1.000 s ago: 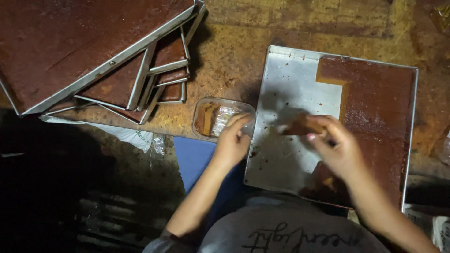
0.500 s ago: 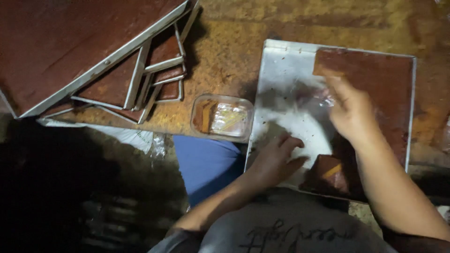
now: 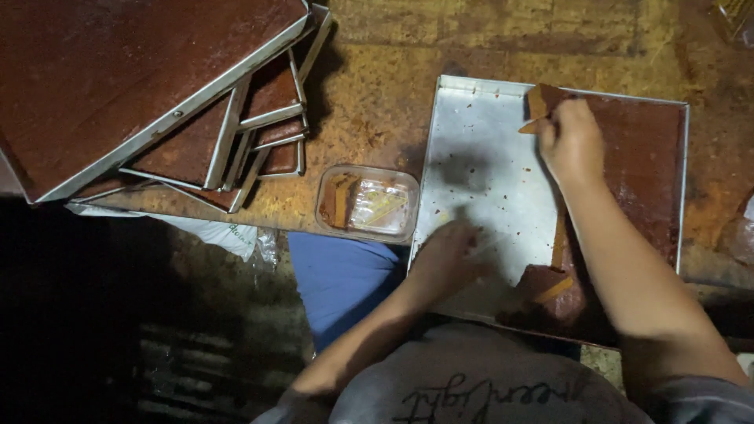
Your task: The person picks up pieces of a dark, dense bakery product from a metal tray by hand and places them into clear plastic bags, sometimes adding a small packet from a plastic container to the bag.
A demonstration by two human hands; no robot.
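Note:
A flat metal tray lies on the table with a thin reddish-brown sheet covering its right part. My right hand is at the sheet's far left corner, pinching a lifted orange-brown flap. My left hand rests blurred on the bare metal near the tray's front edge; I cannot tell whether it holds anything. A folded lump of the sheet lies at the tray's front. A clear plastic box with orange-brown pieces and wrappers stands just left of the tray.
A stack of metal-framed trays with the same dark brown sheets fills the table's left side, fanned out and overhanging the edge. The table top is rusty yellow-brown. A blue cloth is below the table edge.
My right hand has moved from the tray's middle up to the sheet's far left corner and lifted a flap. My left hand left the plastic box and came down onto the tray's front.

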